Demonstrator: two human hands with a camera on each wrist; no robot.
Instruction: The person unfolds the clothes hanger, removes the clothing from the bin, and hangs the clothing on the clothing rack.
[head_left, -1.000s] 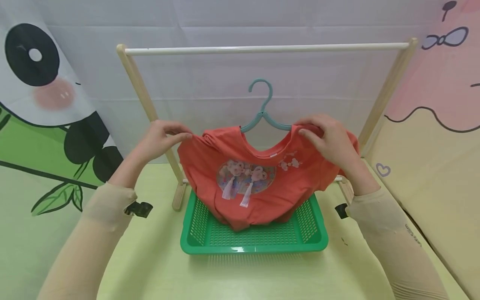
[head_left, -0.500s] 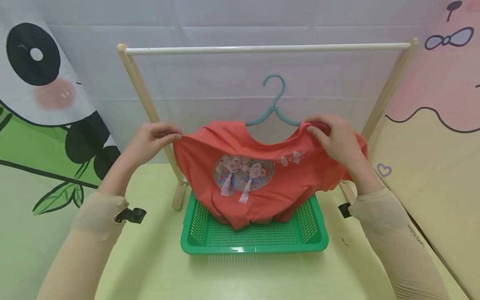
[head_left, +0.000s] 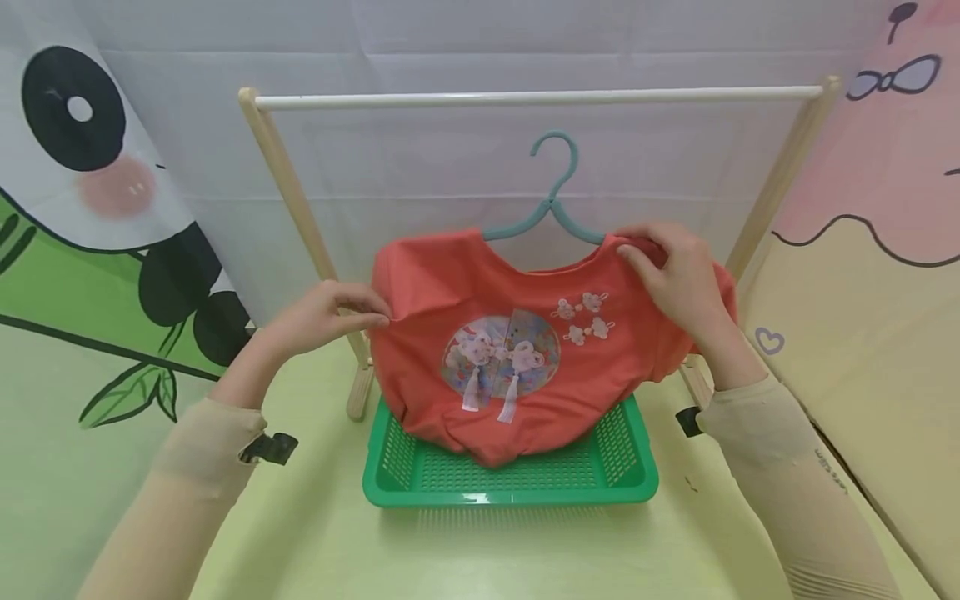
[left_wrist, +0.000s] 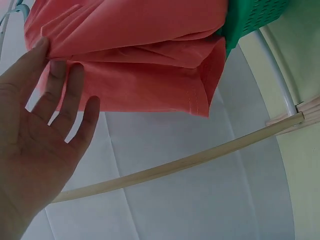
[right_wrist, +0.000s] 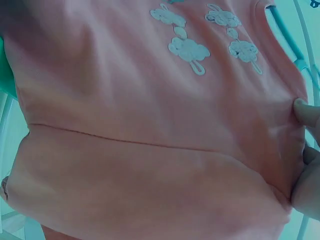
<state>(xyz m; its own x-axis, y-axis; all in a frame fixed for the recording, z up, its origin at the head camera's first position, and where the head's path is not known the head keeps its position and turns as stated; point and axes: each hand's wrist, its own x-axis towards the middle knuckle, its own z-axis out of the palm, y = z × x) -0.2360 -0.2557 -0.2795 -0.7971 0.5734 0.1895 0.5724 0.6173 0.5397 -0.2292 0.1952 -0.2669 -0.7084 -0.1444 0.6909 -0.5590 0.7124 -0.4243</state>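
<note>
A red short-sleeved T-shirt (head_left: pixel 420 333) with a round floral patch and white tassels hangs on a teal clothes hanger (head_left: pixel 555 200). The hanger's hook and upper arms show above the neckline; its lower part is hidden inside the shirt. On the left, my left hand (head_left: pixel 326 317) pinches the sleeve cloth between thumb and index finger, with the other fingers spread in the left wrist view. My right hand (head_left: pixel 678 271) grips the opposite shoulder beside the neckline, thumb in front. The shirt's lower part sags in folds over a green plastic basket (head_left: pixel 510 497).
A rack with a white rod (head_left: pixel 525 98) and wooden side posts (head_left: pixel 288 187) stands behind the shirt. The hanger's hook is below the rod and apart from it. The basket sits on a pale yellow-green table (head_left: pixel 480 558). Printed cloth panels flank both sides.
The hanger and shirt have risen, and the hook has moved right. My left hand first went left, then came right and lower on the sleeve. The left shoulder now lies smoother; my right hand keeps its grip.
</note>
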